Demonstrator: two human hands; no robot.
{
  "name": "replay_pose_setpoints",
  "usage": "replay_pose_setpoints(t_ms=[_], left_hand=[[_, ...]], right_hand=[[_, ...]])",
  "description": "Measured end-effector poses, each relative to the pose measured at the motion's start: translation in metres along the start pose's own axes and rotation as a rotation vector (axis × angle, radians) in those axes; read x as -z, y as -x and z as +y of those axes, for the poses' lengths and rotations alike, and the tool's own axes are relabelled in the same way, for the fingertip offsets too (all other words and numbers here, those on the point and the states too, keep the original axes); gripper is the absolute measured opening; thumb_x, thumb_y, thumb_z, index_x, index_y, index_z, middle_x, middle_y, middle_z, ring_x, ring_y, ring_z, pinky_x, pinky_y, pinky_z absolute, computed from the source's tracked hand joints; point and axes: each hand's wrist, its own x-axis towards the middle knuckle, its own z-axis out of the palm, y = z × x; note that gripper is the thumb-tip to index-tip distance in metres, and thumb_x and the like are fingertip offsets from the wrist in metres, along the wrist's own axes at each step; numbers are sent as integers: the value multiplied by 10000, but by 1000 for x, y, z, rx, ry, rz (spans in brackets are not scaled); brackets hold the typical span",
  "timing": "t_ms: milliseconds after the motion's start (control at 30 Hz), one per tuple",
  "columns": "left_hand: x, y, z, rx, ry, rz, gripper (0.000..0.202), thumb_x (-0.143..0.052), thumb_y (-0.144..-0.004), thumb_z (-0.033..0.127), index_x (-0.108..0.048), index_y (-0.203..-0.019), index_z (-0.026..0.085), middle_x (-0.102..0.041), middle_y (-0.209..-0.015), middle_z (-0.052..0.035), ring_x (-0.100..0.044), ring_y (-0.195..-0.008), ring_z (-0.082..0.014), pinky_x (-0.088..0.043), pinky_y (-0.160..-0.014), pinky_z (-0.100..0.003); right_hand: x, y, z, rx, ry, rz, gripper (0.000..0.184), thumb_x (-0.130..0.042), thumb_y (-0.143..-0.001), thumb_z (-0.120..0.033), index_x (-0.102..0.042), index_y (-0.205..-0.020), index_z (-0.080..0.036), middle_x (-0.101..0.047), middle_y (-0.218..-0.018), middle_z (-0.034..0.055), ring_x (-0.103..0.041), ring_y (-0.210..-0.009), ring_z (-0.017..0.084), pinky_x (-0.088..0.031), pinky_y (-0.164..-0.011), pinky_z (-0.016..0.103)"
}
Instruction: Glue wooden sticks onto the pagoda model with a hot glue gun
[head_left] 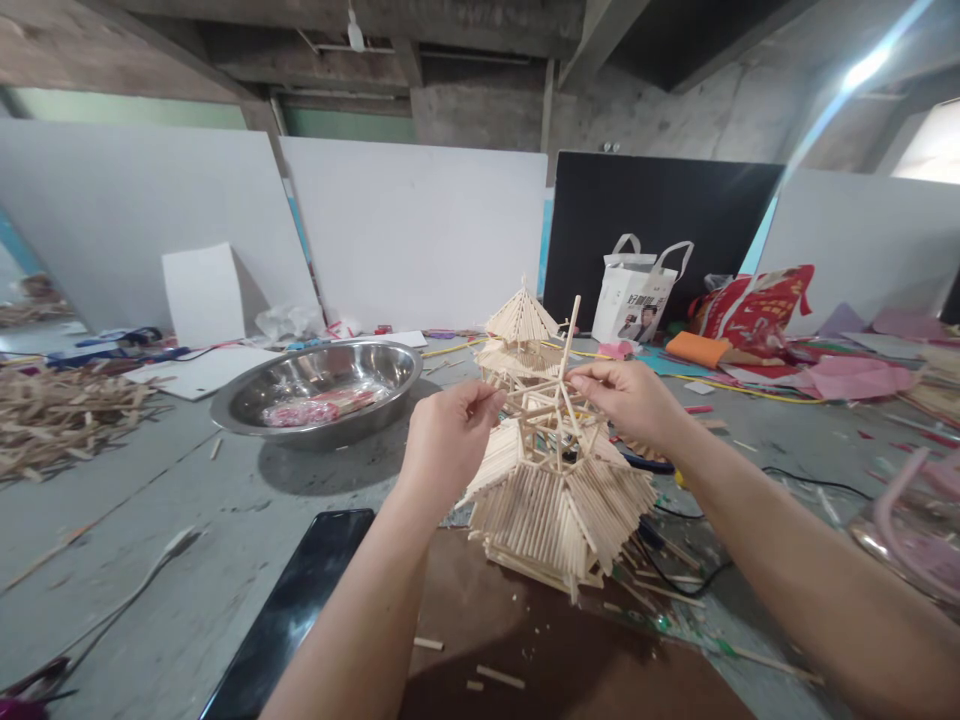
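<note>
A tiered tower model built of thin wooden sticks (559, 500) stands on a brown board (525, 640) in front of me. My left hand (446, 435) is closed in a pinch at the left side of the model's open frame, fingertips touching a horizontal stick. My right hand (630, 400) pinches the frame from the right, near an upright stick (574, 320) that pokes above it. A second, smaller roofed stick model (521, 335) stands just behind.
A steel bowl (322, 385) with red-and-white wrappers sits back left. A dark phone (300, 600) lies near my left forearm. A pile of loose sticks (67, 415) is at far left. A white bag (637, 295), red bag (750, 305), papers and cables clutter the right.
</note>
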Motion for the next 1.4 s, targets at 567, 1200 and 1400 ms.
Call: replay_pose_setpoints(t_ms=[567,1200,1400], left_hand=[[1,0,0,-5,-16,7,236,-460,-733,323,-615,-658,162,-587,-545,2,-418,-469,-81,-306,-507,-219],[-1,0,-1,-17,-29,17,232,-465,-738,317,-617,-666,158,-593,-539,0,-406,-459,-80,-300,-498,-215],[-1,-1,-3,-30,-23,22,230,-465,-739,314,-619,-671,159,-591,-535,2,-410,-457,-77,-301,-497,-213]], right_hand=[[0,0,0,-19,13,8,249,-445,-767,-269,-670,-812,-173,-689,-760,19,-617,-700,183,-424,-606,264],[-1,0,0,-6,-2,17,246,-447,-770,-266,-667,-816,-168,-692,-793,30,-617,-718,180,-426,-623,263],[-1,0,0,-10,15,16,251,-444,-769,-267,-667,-815,-162,-689,-792,33,-611,-707,179,-420,-618,264]])
